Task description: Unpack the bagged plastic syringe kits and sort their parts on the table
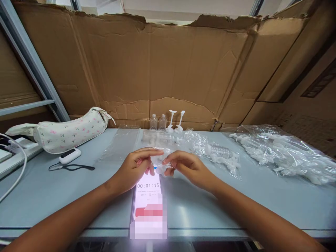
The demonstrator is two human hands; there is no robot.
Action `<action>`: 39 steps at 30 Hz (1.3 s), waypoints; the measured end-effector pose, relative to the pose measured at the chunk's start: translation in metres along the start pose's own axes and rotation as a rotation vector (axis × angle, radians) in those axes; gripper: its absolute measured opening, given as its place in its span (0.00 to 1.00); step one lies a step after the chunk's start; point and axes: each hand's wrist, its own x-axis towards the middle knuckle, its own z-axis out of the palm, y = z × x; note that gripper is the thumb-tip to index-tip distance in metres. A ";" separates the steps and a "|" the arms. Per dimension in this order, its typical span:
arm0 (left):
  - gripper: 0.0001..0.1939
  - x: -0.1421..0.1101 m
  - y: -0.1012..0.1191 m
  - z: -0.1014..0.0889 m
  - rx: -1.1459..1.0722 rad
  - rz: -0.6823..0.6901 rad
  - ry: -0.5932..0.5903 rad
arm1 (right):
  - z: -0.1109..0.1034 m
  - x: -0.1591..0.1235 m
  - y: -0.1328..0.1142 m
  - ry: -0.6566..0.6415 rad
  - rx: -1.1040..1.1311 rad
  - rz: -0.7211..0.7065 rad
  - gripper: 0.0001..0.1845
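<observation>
My right hand is closed in a pinch on a small clear plastic piece, whose exact kind I cannot make out. My left hand is beside it, with the index finger stretched towards the piece and the other fingers hanging apart. Both hands are above the top end of a lit phone showing a timer. Behind them lie a clear plastic bag and several clear wrapped parts. Two small clear bottles and two white pump heads stand at the back.
A large plastic bag of white pump parts lies at the right. On the left are a floral fabric pouch, a white device with a black strap and a power strip. Cardboard walls the back of the grey table.
</observation>
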 end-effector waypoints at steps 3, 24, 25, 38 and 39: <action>0.22 -0.001 0.004 -0.002 0.014 0.000 -0.033 | -0.001 0.000 -0.001 -0.074 -0.042 0.032 0.11; 0.27 -0.001 0.008 -0.028 0.486 0.105 -0.159 | -0.013 -0.002 -0.001 0.045 -0.075 -0.038 0.45; 0.27 0.000 0.008 -0.032 0.520 0.126 -0.127 | -0.015 -0.001 -0.002 0.051 -0.072 -0.039 0.46; 0.38 0.018 0.001 -0.122 0.681 -0.177 0.043 | -0.020 0.002 0.002 0.109 -0.046 0.082 0.39; 0.39 0.019 -0.003 -0.126 0.772 -0.197 0.016 | -0.020 0.002 0.002 0.107 -0.050 0.083 0.39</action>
